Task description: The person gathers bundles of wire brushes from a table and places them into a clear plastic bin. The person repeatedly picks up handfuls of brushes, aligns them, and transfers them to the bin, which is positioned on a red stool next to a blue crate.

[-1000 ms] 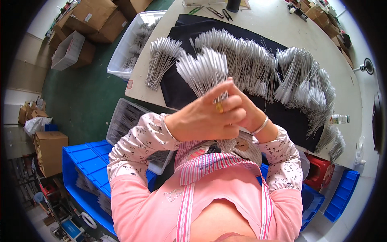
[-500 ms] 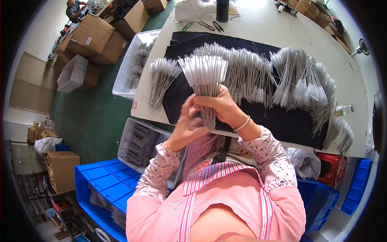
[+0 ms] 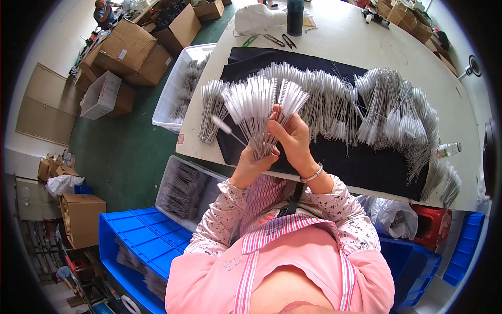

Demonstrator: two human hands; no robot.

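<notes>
Both hands hold a fanned bundle of wire-handled brushes point(image 3: 248, 102) with white bristle heads pointing up and away from me. My left hand point(image 3: 252, 166) is closed round the wire handles at the lower end. Higher up, my right hand point(image 3: 292, 137) grips part of the bundle on the right, just below the bristles. One brush point(image 3: 222, 124) sticks out to the left, apart from the others. Beyond my hands, rows of similar brushes point(image 3: 327, 97) lie on a dark cloth point(image 3: 340, 162). A small pile of brushes point(image 3: 212, 107) lies at the cloth's left edge.
The white table point(image 3: 434, 65) bears snips point(image 3: 288, 41), a dark bottle point(image 3: 295, 18) and a small clear bottle point(image 3: 448, 150). Brush-filled bins point(image 3: 166, 123) stand left of it. Blue crates point(image 3: 141, 230) flank me, and cardboard boxes point(image 3: 123, 44) are stacked at far left.
My left hand has closed round the handles' lower end. My right hand has moved up towards the bristles. The bundle has spread into a fan, with one brush jutting left.
</notes>
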